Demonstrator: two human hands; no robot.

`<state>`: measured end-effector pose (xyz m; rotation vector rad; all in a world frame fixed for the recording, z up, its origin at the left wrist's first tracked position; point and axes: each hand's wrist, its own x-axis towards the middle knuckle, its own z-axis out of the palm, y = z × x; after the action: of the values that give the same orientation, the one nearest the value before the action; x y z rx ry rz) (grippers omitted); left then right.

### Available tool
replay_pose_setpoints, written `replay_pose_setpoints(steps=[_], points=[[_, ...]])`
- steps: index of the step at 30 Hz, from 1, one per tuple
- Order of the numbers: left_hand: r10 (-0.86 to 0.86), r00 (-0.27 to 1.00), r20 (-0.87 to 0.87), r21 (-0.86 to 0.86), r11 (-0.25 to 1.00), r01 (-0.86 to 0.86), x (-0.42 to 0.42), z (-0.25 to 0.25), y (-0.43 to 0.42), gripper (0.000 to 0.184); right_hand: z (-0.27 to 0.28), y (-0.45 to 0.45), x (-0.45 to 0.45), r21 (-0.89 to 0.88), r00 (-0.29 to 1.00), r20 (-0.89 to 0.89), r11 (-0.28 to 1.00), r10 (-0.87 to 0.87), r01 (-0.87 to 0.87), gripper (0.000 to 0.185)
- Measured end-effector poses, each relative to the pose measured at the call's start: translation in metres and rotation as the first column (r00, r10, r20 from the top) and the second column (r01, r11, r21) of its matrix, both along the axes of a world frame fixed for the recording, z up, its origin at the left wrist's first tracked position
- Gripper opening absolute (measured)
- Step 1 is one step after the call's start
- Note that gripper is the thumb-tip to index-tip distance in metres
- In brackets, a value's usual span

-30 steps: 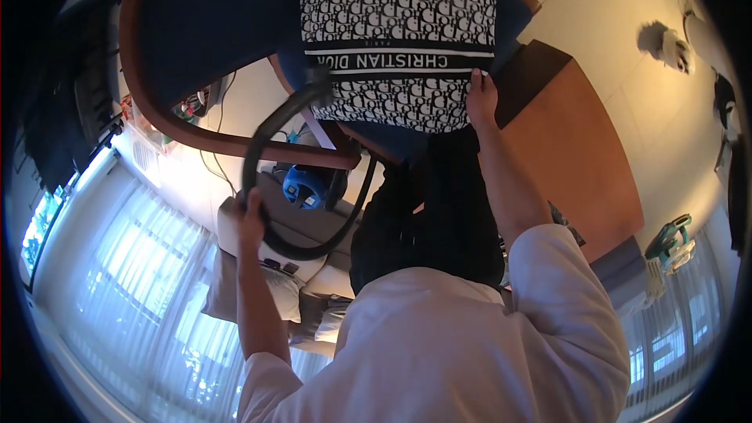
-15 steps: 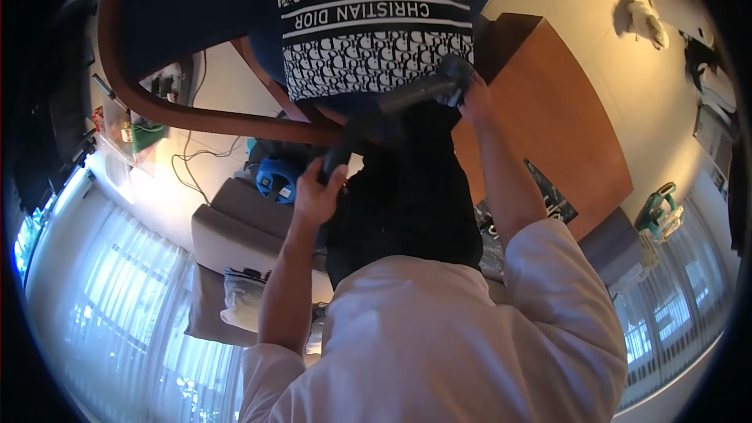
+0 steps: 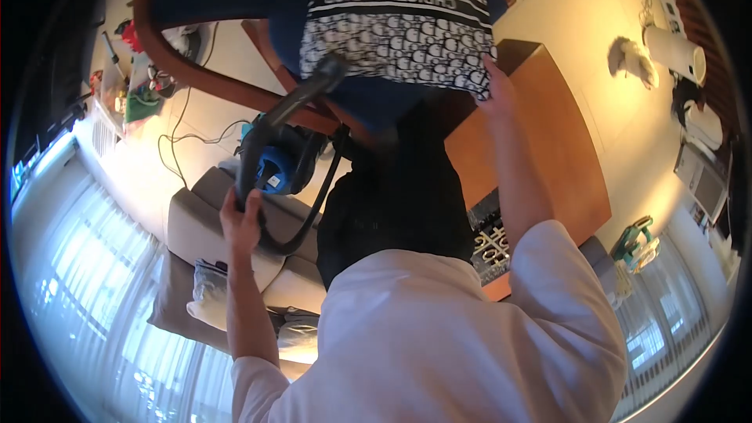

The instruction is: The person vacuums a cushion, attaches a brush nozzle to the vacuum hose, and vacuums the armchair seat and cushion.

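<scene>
Patterned cushion (image 3: 395, 23), black and white, CHRISTIAN DIOR band upside down in view, on the blue chair seat (image 3: 376, 98). Right hand (image 3: 498, 88) grips its near right corner. Vacuum hose (image 3: 252, 145), dark: nozzle end (image 3: 329, 70) at cushion's near left part, blurred, can't tell if touching. Left hand (image 3: 241, 221) wrapped round the hose. Hose loops down below that hand and back up toward the blue and black vacuum (image 3: 274, 168) on the floor, beside the grey sofa (image 3: 205, 223). Cable (image 3: 182, 139) on floor near vacuum. Wooden table (image 3: 540, 141) to the right of the chair, near the right forearm. Pale pillow (image 3: 210, 295) on sofa. Sheer curtains (image 3: 94, 266) far left.
</scene>
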<state>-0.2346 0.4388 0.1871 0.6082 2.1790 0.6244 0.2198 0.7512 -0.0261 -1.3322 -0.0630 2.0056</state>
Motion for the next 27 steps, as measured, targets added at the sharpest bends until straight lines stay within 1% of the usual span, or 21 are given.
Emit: replay_pose_setpoints(steps=[2, 3, 4, 5, 6, 8, 10, 11, 13, 15, 16, 17, 18, 19, 20, 21, 23, 24, 25, 26, 27], points=[[-0.05, 0.998, 0.025, 0.03, 0.998, 0.049, 0.028, 0.021, 0.03, 0.04, 0.014, 0.019, 0.011, 0.049, 0.996, -0.032, 0.995, 0.083, -0.082, 0.023], [-0.031, 0.999, 0.018, 0.032, 0.999, 0.03, 0.028, 0.018, 0.033, 0.04, 0.023, 0.029, 0.015, 0.017, 1.0, 0.026, 1.0, -0.011, 0.011, 0.022], [-0.073, 0.996, -0.053, -0.005, 0.997, 0.073, 0.028, 0.011, 0.034, 0.042, 0.033, 0.04, 0.021, -0.007, 0.99, 0.088, 0.994, -0.107, 0.108, 0.021], [-0.119, 0.985, -0.123, -0.042, 0.993, 0.115, 0.029, 0.005, 0.032, 0.043, 0.032, 0.051, 0.033, 0.002, 0.992, 0.082, 0.995, -0.095, 0.095, 0.021], [-0.111, 0.985, -0.13, -0.029, 0.994, 0.108, 0.027, 0.0, 0.03, 0.043, 0.024, 0.063, 0.049, 0.036, 0.998, 0.05, 0.998, -0.046, 0.044, 0.022], [-0.096, 0.991, -0.093, -0.114, 0.99, 0.085, 0.013, -0.016, 0.022, 0.042, 0.018, 0.086, 0.066, 0.082, 1.0, 0.025, 0.997, -0.008, 0.006, 0.024], [-0.083, 0.995, -0.059, -0.079, 0.994, 0.078, -0.021, -0.024, 0.004, 0.042, 0.021, 0.097, 0.065, 0.065, 0.966, 0.248, 0.996, -0.07, 0.055, 0.024], [-0.106, 0.991, -0.078, -0.078, 0.992, 0.1, -0.028, -0.022, 0.005, 0.039, 0.017, 0.106, 0.071, 0.075, 0.965, 0.251, 0.996, -0.074, 0.056, 0.024], [-0.132, 0.988, -0.08, -0.089, 0.988, 0.125, -0.049, -0.019, 0.003, 0.036, 0.012, 0.111, 0.08, 0.081, 0.895, 0.442, 0.991, 0.057, -0.103, 0.025], [0.012, 0.997, -0.074, -0.053, 0.998, -0.016, -0.071, -0.01, 0.015, 0.03, 0.017, 0.113, 0.075, 0.042, 0.859, 0.504, 0.991, 0.09, -0.129, 0.028], [0.002, 0.997, -0.071, -0.05, 0.999, -0.006, -0.071, -0.007, 0.028, 0.03, 0.02, 0.115, 0.072, 0.008, 0.822, 0.557, 0.989, 0.12, -0.15, 0.032], [0.029, 0.999, 0.018, -0.014, 0.999, -0.029, -0.062, 0.002, 0.043, 0.029, 0.022, 0.111, 0.072, -0.026, 0.788, 0.586, 0.977, 0.188, -0.214, 0.037], [0.057, 0.993, 0.108, 0.019, 0.998, -0.059, -0.052, 0.006, 0.053, 0.029, 0.014, 0.105, 0.077, -0.037, 0.784, 0.591, 0.977, 0.19, -0.209, 0.037], [0.025, 0.983, 0.183, -0.045, 0.999, -0.017, -0.042, -0.004, 0.06, 0.032, 0.004, 0.099, 0.078, -0.009, 0.824, 0.532, 0.975, 0.192, -0.221, 0.037], [0.033, 0.937, 0.347, 0.052, 0.997, -0.055, -0.007, -0.001, 0.089, 0.03, -0.004, 0.097, 0.074, 0.025, 0.862, 0.468, 0.972, 0.196, -0.234, 0.037], [0.038, 0.906, 0.421, 0.063, 0.996, -0.071, 0.029, -0.005, 0.115, 0.032, 0.013, 0.095, 0.058, -0.027, 0.836, 0.513, 0.977, 0.193, -0.209, 0.034], [-0.292, 0.935, 0.2, -0.021, 0.953, 0.302, 0.083, -0.027, 0.15, 0.051, 0.025, 0.088, 0.049, -0.006, 0.816, 0.531, 0.965, 0.226, -0.264, 0.037], [-0.229, 0.896, 0.38, -0.009, 0.968, 0.251, 0.114, -0.029, 0.174, 0.06, 0.029, 0.09, 0.051, 0.016, 0.791, 0.559, 0.95, 0.249, -0.311, 0.041], [-0.236, 0.857, 0.458, 0.004, 0.964, 0.264, 0.137, -0.051, 0.183, 0.064, 0.027, 0.089, 0.056, 0.064, 0.811, 0.528, 0.941, 0.252, -0.333, 0.039], [-0.238, 0.852, 0.466, 0.007, 0.964, 0.265, 0.147, -0.061, 0.194, 0.064, 0.03, 0.09, 0.06, 0.062, 0.807, 0.535, 0.941, 0.25, -0.333, 0.039], [-0.256, 0.855, 0.45, -0.029, 0.953, 0.301, 0.152, -0.067, 0.205, 0.064, 0.033, 0.092, 0.061, 0.037, 0.769, 0.599, 0.952, 0.222, -0.304, 0.038]])
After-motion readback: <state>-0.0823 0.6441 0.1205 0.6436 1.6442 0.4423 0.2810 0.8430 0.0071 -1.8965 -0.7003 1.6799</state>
